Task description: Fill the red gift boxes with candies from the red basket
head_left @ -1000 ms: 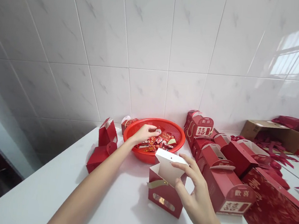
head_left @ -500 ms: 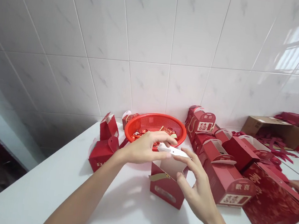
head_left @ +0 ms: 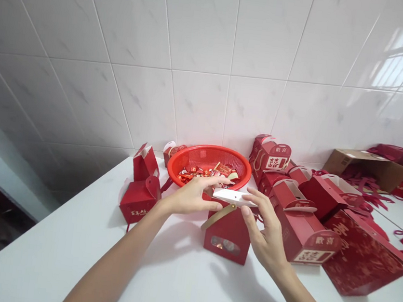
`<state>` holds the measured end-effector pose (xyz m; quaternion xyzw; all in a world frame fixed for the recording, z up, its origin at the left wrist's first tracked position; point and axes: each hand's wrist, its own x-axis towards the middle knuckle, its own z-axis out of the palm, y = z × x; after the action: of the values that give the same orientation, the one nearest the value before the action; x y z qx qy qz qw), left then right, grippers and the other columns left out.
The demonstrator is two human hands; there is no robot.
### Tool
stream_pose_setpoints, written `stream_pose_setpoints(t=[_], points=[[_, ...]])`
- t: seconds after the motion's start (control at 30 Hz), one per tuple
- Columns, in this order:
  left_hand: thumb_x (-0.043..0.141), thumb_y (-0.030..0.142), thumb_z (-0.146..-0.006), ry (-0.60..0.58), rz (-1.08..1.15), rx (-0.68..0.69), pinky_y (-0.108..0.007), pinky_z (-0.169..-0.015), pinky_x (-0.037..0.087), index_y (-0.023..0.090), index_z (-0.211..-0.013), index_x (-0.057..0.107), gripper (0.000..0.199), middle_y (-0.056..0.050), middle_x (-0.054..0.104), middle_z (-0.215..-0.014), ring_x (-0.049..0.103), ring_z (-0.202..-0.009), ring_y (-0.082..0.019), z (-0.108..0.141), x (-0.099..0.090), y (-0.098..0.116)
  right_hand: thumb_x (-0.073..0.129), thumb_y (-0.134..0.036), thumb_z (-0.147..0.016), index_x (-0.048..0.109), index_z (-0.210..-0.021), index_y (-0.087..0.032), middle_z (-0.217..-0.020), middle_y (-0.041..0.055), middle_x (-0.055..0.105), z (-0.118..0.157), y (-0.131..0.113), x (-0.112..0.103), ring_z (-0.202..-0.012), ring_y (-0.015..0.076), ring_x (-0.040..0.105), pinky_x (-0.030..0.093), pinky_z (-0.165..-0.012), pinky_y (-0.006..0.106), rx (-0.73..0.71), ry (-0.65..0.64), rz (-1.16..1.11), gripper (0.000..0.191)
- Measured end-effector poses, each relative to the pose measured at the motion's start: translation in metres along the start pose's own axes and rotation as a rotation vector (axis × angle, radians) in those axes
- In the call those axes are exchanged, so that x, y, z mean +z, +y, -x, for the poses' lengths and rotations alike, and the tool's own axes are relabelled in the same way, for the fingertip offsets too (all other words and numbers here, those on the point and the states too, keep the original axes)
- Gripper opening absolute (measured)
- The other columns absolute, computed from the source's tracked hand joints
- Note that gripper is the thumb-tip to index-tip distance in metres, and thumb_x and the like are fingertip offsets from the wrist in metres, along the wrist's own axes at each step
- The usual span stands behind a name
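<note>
A red gift box (head_left: 227, 238) stands upright on the white table, with an oval clear window in its front and a gold cord handle (head_left: 217, 217) hanging at its upper left. Its top panels lean together, and a white-sided top flap (head_left: 230, 196) lies across the top. My left hand (head_left: 192, 196) grips the left end of that flap between thumb and fingers. On the right end, my right hand (head_left: 267, 226) has its fingers over the flap and its thumb against the red front panel. Just behind is a red plastic basket (head_left: 210, 153) of wrapped candies (head_left: 193, 172).
Two small red boxes (head_left: 140, 197) sit at the left. Many red boxes (head_left: 317, 241) crowd the right side, with a large red bag (head_left: 367, 255) beside them. Farther right lies a cardboard box (head_left: 367, 165) with red ribbons. A tiled wall (head_left: 199, 107) rises behind the table.
The gift box's open top has narrowed as its front panel now slopes up to the flap. My right hand has closed in on the panel. The view has tilted slightly downward.
</note>
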<state>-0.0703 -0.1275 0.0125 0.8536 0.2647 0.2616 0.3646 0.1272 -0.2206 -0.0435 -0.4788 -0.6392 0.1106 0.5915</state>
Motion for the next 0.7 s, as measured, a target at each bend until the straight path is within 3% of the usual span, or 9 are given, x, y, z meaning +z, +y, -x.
stream_pose_setpoints(t=[0.1,0.27,0.47,0.7], points=[[0.073,0.019,-0.078,0.058,-0.044,0.028,-0.04,-0.101,0.05,0.024,-0.13,0.064,0.053,-0.007,0.067,-0.13,0.063,-0.117,-0.026,-0.002,0.002,-0.003,0.055,-0.04,-0.097,0.054,-0.13,-0.025,-0.129,0.0113,0.062,0.001,0.006,0.001,-0.112,0.0242,0.064,0.054,-0.089,0.038,0.072,-0.01,-0.045,0.036],[0.072,0.019,-0.078,0.124,-0.105,0.037,-0.039,-0.099,0.051,0.024,-0.124,0.067,0.047,-0.006,0.068,-0.129,0.062,-0.118,-0.026,-0.001,0.002,-0.004,0.058,-0.043,-0.095,0.048,-0.139,-0.026,-0.138,0.0119,0.057,0.0,0.016,0.001,-0.106,0.0228,0.066,0.056,-0.086,0.038,0.179,0.005,-0.085,0.047],[0.07,0.02,-0.079,0.145,-0.111,0.03,-0.037,-0.091,0.053,0.025,-0.126,0.065,0.047,-0.005,0.068,-0.126,0.065,-0.107,-0.024,-0.002,0.004,-0.008,0.06,-0.043,-0.093,0.051,-0.135,-0.023,-0.122,0.0112,0.066,-0.003,0.021,0.004,-0.104,0.0236,0.067,0.057,-0.088,0.04,0.18,0.02,-0.103,0.047],[0.068,0.018,-0.079,0.12,-0.079,0.053,-0.034,-0.09,0.052,0.024,-0.121,0.066,0.042,-0.004,0.069,-0.124,0.064,-0.108,-0.023,-0.002,0.004,-0.003,0.059,-0.043,-0.094,0.061,-0.105,-0.022,-0.098,0.0054,0.068,-0.005,0.017,0.003,-0.088,0.0207,0.066,0.056,-0.075,0.032,0.181,-0.037,-0.163,0.024]])
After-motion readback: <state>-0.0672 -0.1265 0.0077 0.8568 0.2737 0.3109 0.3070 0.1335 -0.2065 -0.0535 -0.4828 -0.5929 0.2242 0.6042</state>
